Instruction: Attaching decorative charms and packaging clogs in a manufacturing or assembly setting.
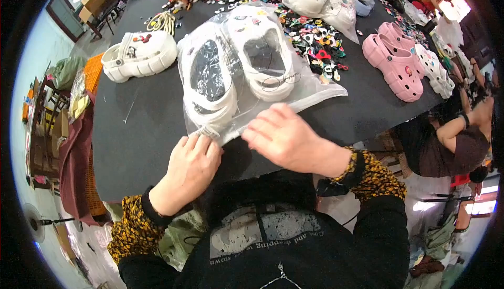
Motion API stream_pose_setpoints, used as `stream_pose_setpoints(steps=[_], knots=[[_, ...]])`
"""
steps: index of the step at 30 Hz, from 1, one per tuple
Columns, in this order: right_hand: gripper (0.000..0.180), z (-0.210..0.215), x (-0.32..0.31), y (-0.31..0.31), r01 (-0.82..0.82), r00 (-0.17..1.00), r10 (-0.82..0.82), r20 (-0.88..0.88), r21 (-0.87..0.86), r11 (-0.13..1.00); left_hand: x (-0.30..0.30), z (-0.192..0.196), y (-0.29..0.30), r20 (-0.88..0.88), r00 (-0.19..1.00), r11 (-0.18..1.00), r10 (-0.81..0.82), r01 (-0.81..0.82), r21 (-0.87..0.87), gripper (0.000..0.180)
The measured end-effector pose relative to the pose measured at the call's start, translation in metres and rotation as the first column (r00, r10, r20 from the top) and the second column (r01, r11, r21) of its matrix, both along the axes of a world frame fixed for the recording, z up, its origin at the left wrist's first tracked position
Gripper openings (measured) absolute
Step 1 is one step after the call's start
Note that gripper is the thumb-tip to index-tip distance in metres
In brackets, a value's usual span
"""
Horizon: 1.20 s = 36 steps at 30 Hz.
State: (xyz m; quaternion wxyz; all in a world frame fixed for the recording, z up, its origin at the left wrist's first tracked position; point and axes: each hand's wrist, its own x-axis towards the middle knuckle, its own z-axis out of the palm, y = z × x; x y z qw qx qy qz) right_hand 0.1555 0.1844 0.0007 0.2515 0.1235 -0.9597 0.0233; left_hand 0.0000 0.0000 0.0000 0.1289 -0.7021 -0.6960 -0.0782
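On the table [139, 142], white clogs [227, 73] lie lengthwise, toes away, left hand [193, 164] pinching their bag [310, 97], right hand [287, 139] loose.

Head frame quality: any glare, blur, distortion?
Head view: fisheye bends the tabletop edges, corners fall to black; glare streaks the clear bag; a bright patch at upper right looks blown out; the right hand looks slightly soft, the left hand a bit crisper.

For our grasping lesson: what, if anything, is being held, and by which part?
The left hand appears to pinch the clear bag at its near left corner. The right hand, blurred, seems open, holding nothing visible.
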Motion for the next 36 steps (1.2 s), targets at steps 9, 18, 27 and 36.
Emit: stream_pose_setpoints(steps=[9,18,27,36], knots=[[0.031,0.001,-0.027,-0.013,-0.178,0.958,0.178,-0.226,0.019,0.984,0.001,0.027,-0.009,0.293,0.954,0.998,-0.069,0.065,0.021,0.016],[0.039,0.012,-0.022,-0.012,-0.233,0.929,0.229,-0.289,0.018,0.972,0.001,0.047,-0.007,0.407,0.911,0.997,-0.061,0.074,-0.016,0.016],[0.042,0.026,0.012,0.014,-0.102,0.964,0.116,-0.240,0.070,0.992,-0.001,0.059,-0.010,0.621,0.784,0.998,-0.004,0.039,-0.043,0.014],[0.042,0.032,0.049,0.064,0.147,0.955,-0.119,-0.271,0.084,0.986,-0.006,0.064,-0.003,0.623,0.782,0.998,0.017,-0.048,0.032,0.013]])
